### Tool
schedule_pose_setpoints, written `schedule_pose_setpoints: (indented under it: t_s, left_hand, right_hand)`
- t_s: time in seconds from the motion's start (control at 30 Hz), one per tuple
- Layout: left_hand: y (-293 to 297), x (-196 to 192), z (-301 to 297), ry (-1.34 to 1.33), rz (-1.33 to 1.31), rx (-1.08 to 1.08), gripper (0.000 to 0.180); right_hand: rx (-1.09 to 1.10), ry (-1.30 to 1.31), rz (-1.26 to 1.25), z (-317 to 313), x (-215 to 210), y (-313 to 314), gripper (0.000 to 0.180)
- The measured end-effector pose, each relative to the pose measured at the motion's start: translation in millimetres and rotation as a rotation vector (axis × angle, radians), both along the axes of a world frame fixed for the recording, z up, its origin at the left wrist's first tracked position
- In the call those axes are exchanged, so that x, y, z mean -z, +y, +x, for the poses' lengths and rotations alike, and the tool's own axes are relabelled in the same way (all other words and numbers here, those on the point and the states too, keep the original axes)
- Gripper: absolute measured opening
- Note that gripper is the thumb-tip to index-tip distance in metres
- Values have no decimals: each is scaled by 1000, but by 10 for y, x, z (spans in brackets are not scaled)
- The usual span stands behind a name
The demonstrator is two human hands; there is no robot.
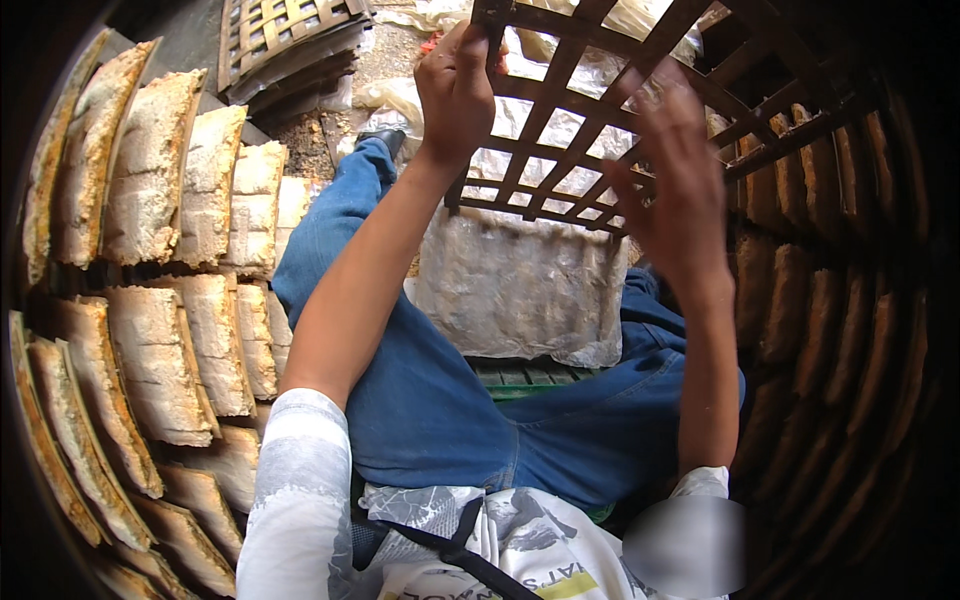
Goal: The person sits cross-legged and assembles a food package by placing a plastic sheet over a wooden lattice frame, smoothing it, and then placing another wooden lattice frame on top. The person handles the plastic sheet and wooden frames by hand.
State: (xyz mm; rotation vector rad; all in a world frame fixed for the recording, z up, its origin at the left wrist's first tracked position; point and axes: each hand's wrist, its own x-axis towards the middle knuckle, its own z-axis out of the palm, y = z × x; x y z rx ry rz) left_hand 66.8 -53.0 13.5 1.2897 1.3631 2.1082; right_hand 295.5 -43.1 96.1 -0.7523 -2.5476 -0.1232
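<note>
A dark slatted lattice tray [553, 97] is held up tilted in front of me. My left hand [455, 98] is closed around its left edge, fingers wrapped over the frame. My right hand [678, 165] is raised at the tray's right part, slightly blurred, with thumb and fingers apart; whether it touches the slats I cannot tell. Below and behind the tray, between my legs, lies a block covered in wrinkled clear plastic sheet [520, 290]. Its far part shows through the lattice gaps.
Several rows of upright whitish slabs with browned edges [150, 190] stand close on my left. Darker upright slabs [785, 290] line the right side. At the far left lies a stack of lattice trays [290, 45]. A green slatted surface [535, 378] shows under the plastic.
</note>
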Motion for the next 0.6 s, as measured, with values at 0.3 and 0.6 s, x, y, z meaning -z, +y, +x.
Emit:
schedule_pose_setpoints:
  t_s: [0.3, 0.6]
  left_hand:
    - [16, -12, -28, -59, -3, 34, 43]
    - [77, 58, -22, -10, 24, -12, 50]
  right_hand:
    - [233, -414, -161, -177, 1130, -244, 92]
    - [-127, -598, -752, 246, 1229, -621, 52]
